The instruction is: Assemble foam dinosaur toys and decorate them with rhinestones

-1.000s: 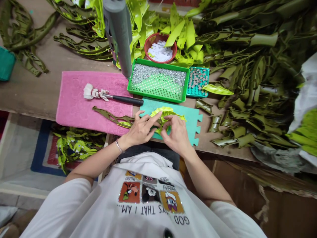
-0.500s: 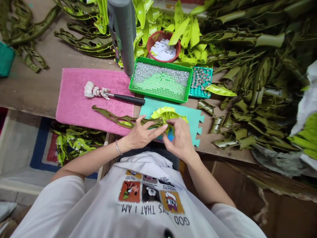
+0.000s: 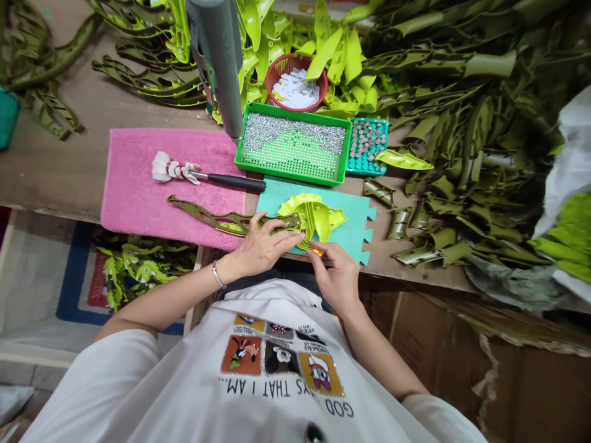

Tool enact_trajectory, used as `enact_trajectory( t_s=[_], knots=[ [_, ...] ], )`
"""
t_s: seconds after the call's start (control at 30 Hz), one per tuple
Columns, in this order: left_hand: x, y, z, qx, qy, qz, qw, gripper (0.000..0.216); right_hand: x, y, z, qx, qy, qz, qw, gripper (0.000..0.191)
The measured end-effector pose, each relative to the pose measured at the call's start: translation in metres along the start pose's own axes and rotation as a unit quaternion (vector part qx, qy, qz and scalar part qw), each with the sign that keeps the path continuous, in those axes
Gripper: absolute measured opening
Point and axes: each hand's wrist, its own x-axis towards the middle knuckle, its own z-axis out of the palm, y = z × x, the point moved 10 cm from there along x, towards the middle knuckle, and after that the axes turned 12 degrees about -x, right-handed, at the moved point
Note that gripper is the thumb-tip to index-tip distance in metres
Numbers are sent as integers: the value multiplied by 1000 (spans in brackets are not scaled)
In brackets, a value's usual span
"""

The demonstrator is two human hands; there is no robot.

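Note:
My left hand point(image 3: 264, 245) holds down a long, curved olive-green plastic piece point(image 3: 207, 215) with cut-out openings, fingers around its right end. Joined or laid against that end is a bright lime-green plastic part point(image 3: 323, 218) with ribs and curved flaps. It rests on a teal foam mat point(image 3: 355, 212). At the lower edge of the lime part, my right hand point(image 3: 339, 274) pinches a small orange piece point(image 3: 318, 251) between thumb and forefinger. Its exact kind is too small to make out.
Beyond my hands stand a green tray point(image 3: 295, 175) of small metal screws, a teal tray point(image 3: 367, 147) of round metal bits and a red basket point(image 3: 272, 77) of white pieces. A black-handled tool point(image 3: 235, 182) lies on the pink towel point(image 3: 129, 184). A grey tool point(image 3: 217, 67) hangs overhead. Olive parts point(image 3: 452, 135) pile up right.
My right hand has drawn slightly down and away from the lime part, uncovering more of it. Orange now shows at its fingertips, where a blue patch showed before. My left hand stays on the olive piece.

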Motion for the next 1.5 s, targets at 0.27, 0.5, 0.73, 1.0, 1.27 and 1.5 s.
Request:
enact_trajectory(
  t_s=[0.27,0.5,0.73,1.0,1.27,1.5],
  knots=[
    [8,2,3,12,-35,-11,999,38,8,1,8,-20,-36,1,999,9],
    [10,5,2,22,-30,16,999,29,10,-11,13,-105,-20,-63,992,11],
    [2,7,-3,30,-5,59,998,20,10,4,8,16,-64,-7,998,3],
    [-3,1,5,23,-41,43,998,29,9,0,-3,-34,25,-37,998,9],
    [-4,3,8,26,-60,38,997,26,4,-8,-3,-63,55,-77,994,12],
    [-2,10,1,34,-29,56,997,15,4,-16,-9,-39,71,-124,989,17]
  ],
)
